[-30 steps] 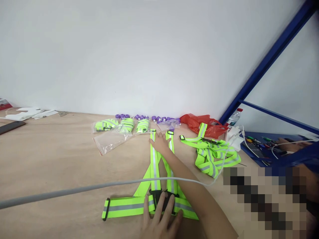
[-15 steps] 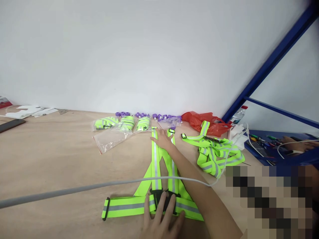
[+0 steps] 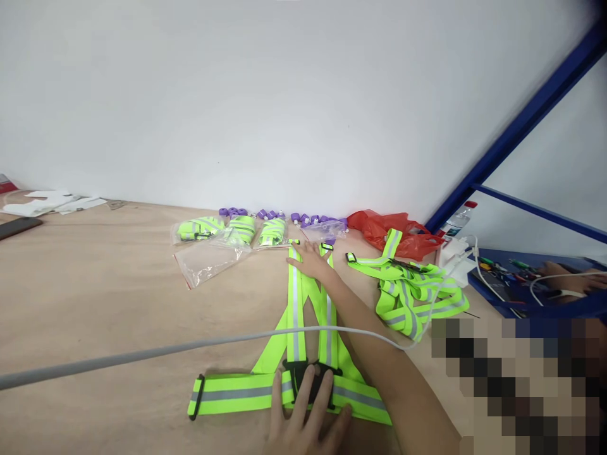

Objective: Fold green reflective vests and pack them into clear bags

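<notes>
A neon yellow-green reflective harness (image 3: 296,303) lies spread on the wooden table, its two upright straps meeting a wide horizontal band at a black centre piece (image 3: 313,384). My left hand (image 3: 303,411) rests palm down on that centre piece and the band, fingers spread. Further up, my right hand (image 3: 313,260) lies flat with fingers apart across the top ends of the two straps, near their black buckles. To the right sits a second, loosely heaped harness (image 3: 412,297). A grey-white cable (image 3: 190,346) passes across the view over the harness and my right forearm.
Three bagged rolled harnesses (image 3: 202,229), a flat clear bag (image 3: 208,262) and several purple items (image 3: 313,220) line the wall. A red plastic bag (image 3: 393,230), a bottle (image 3: 458,221) and a blue tool tray (image 3: 502,278) are right. Another person's hand (image 3: 564,284) shows there. A dark phone (image 3: 19,227) lies left.
The view has shifted slightly. Both hands keep nearly the same places on the harness, which still lies flat.
</notes>
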Demonstrator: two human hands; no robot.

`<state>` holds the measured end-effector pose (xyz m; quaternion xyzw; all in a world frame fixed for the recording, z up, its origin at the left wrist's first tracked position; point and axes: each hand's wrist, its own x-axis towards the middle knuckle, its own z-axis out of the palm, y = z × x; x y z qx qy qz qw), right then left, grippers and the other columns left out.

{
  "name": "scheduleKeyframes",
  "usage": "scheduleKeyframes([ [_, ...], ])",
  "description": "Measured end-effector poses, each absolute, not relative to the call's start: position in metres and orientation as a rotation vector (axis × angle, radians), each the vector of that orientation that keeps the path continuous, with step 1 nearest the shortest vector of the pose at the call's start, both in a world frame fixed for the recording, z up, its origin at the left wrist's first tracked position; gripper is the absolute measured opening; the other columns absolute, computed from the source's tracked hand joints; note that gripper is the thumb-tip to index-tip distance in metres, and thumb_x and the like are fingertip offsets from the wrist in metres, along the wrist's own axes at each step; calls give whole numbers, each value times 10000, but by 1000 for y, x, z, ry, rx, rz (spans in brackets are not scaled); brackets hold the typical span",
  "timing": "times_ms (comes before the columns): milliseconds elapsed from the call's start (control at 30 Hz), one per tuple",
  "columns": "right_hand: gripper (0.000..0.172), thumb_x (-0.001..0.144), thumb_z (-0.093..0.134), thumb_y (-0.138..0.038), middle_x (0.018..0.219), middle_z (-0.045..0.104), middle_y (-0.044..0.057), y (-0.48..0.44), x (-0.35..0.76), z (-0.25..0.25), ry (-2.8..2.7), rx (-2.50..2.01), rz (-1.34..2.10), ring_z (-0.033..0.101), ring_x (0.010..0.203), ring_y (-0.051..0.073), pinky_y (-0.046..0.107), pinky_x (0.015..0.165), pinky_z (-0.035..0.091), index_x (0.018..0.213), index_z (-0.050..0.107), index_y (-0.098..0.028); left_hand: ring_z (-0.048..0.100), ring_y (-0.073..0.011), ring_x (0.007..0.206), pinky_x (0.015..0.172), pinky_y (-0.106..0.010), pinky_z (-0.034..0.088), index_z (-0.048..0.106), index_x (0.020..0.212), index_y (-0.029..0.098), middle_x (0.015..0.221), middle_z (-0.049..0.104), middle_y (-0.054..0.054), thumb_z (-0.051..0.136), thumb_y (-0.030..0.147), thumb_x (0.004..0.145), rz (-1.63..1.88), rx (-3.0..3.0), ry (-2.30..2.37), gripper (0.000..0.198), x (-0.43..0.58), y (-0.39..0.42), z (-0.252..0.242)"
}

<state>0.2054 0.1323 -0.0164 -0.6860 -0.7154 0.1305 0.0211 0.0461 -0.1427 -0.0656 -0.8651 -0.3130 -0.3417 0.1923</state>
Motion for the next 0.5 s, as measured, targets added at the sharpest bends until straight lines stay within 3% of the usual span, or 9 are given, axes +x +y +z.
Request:
scheduleKeyframes([
  [133, 697, 976, 283, -725, 1701, 172, 87, 128, 206, -19, -2248, -2122, 318, 92, 1549, 404, 760, 1117, 136, 1602, 204, -429, 312, -324, 1510, 1213, -711, 45, 659, 1253, 384, 1455, 592, -31, 700, 431, 918, -956, -2448, -874, 341, 45, -143, -64],
  [233, 663, 999, 287, -682, 1661, 270, 112, 125, 203, -15, -2280, -2119, 236, 193, 1518, 391, 714, 1125, 201, 1595, 263, -394, 290, -336, 1516, 1210, -711, 9, 640, 1287, 379, 1464, 576, -38, 683, 458, 926, -884, -2495, -858, 371, 42, -144, -61],
  [367, 530, 1028, 374, -531, 1515, 454, 167, 128, 196, -5, -2316, -2109, 109, 371, 1417, 366, 596, 1122, 307, 1485, 493, -289, 284, -342, 1513, 1205, -714, -24, 625, 1315, 390, 1456, 578, -40, 651, 501, 936, -810, -2522, -861, 396, 39, -144, -58],
  [500, 383, 1036, 385, -321, 1456, 507, 164, 143, 191, 8, -2327, -2099, 60, 545, 1270, 328, 459, 1034, 441, 1294, 650, -221, 321, -326, 1499, 1213, -703, 8, 646, 1287, 388, 1423, 609, -37, 673, 450, 932, -883, -2493, -866, 361, 42, -144, -58],
])
